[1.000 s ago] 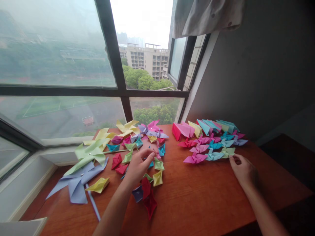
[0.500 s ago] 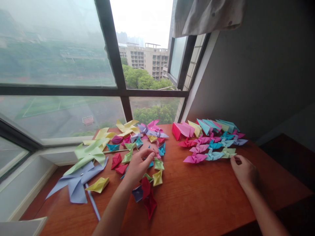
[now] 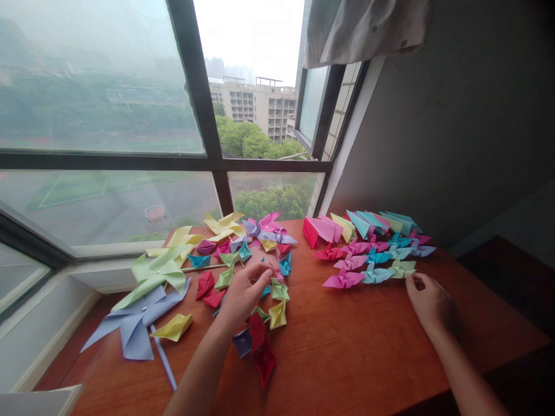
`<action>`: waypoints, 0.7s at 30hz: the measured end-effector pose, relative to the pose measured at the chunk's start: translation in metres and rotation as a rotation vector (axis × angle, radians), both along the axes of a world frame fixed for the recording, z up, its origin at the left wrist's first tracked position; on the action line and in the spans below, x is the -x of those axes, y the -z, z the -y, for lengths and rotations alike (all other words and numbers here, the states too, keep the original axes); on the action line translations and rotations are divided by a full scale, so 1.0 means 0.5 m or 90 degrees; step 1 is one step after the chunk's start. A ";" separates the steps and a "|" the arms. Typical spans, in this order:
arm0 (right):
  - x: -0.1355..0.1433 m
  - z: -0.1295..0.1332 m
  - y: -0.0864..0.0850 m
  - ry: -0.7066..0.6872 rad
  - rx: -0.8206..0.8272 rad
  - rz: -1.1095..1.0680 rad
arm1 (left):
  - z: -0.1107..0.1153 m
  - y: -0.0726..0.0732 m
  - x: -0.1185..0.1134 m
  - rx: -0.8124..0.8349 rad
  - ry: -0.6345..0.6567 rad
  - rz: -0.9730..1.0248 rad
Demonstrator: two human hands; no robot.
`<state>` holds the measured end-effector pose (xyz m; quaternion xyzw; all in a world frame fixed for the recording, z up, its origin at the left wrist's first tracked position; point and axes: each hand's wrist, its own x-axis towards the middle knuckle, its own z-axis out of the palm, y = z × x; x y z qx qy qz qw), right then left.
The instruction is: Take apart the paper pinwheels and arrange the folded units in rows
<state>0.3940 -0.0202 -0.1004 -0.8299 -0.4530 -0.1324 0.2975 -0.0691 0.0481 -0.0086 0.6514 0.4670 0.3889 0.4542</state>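
Note:
Over the pile of folded paper boats, my left hand (image 3: 243,289) has thumb and forefinger pinched at a pink folded paper piece (image 3: 277,274), whose shape is mostly hidden. Around that hand lie a light green boat (image 3: 280,289), a yellow boat (image 3: 277,314) and several red boats (image 3: 264,361). On the right, my right hand (image 3: 430,299) is closed, fingertips pinching the end of a light green paper crane (image 3: 403,268). This crane ends the front row, beside a light blue crane (image 3: 377,273) and a magenta crane (image 3: 344,279).
Paper planes (image 3: 323,229) line the back right of the wooden table (image 3: 338,346), behind rows of cranes. Paper pinwheels, among them a lavender one (image 3: 137,320) and a green one (image 3: 158,271), lie at the left. A window (image 3: 260,166) stands behind, a curtain (image 3: 368,29) above.

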 end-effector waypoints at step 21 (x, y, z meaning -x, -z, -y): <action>0.267 -0.020 -0.141 -0.273 -0.170 -0.055 | -0.033 -0.018 0.085 -0.006 -0.216 0.017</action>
